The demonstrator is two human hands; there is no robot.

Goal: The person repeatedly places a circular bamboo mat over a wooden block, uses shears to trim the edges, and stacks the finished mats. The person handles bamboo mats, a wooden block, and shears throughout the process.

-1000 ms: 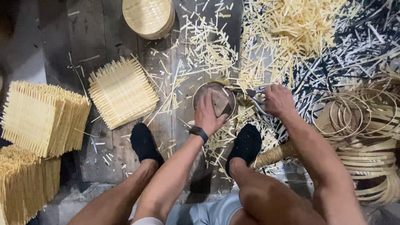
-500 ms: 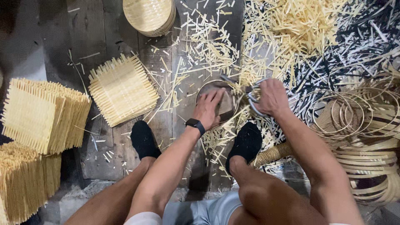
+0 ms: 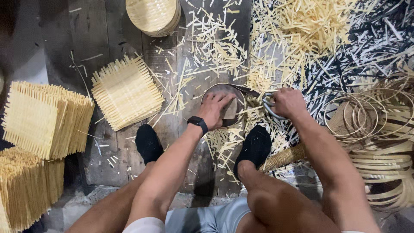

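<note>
— left hand [image 3: 214, 110] lies flat, fingers together, pressing a woven piece [image 3: 230, 109] down inside a round hoop [image 3: 224, 86] on the plank floor [image 3: 108, 39], just ahead of the two black shoes; right hand [image 3: 288, 102] is clenched on the metal loop handles of shears [image 3: 268, 105], whose blades run toward the hoop's far right rim.

— so which step would you call it?

— i'd judge it trimming; the piece is held to the hoop and the blades sit at its edge; offcuts [image 3: 215, 39] strewn over the planks fit that; how much of the rim is already cut i can't tell.

— and the next move calls for what?

— by my reading, a firm left palm so the piece doesn't slide, blades kept close along the hoop, and left fingertips kept clear of the cutting line; the piece would likely need turning to reach the near side.

— what's hard to make out?

— blade tips are lost against the dark rim; most of the piece is under the palm; whether the blades are apart or closed i can't say.

— anything cut off?

— stacks of square mats [image 3: 43, 116] run off the floor's left edge; one square mat [image 3: 126, 92] lies whole left of the hoop; a round basket [image 3: 153, 16] is clipped at the far edge; thin rings [image 3: 366, 116] and coiled strips [image 3: 384, 164] crowd the right edge, partly out of frame; a wrapped stick [image 3: 284, 158] by the right shoe disappears under the leg.
</note>
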